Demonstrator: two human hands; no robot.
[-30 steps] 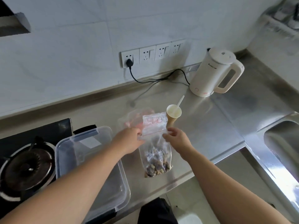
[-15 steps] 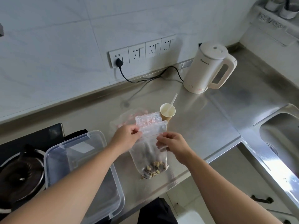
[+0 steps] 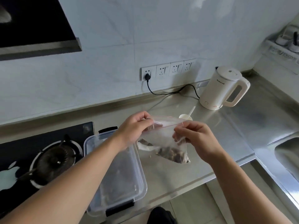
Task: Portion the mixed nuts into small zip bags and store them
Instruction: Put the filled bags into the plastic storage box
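A clear zip bag (image 3: 163, 139) hangs above the steel counter (image 3: 226, 139), with mixed nuts (image 3: 173, 155) gathered in its lower right corner. My left hand (image 3: 135, 128) pinches the left end of the bag's zip strip. My right hand (image 3: 193, 136) pinches the right end of the strip. The strip stretches straight between both hands. A paper cup (image 3: 185, 117) with a white plastic spoon (image 3: 192, 110) stands just behind the bag, partly hidden by it.
A lidded clear plastic container (image 3: 119, 178) lies under my left forearm. A gas hob (image 3: 47, 159) is on the left, a white electric kettle (image 3: 221, 88) at the back right and a sink (image 3: 288, 152) on the right. The counter's front edge runs just below the bag.
Both hands have lifted the bag off the counter and drawn its top strip taut between them. The nuts have slid to the lower right corner. The camera has tilted upward.
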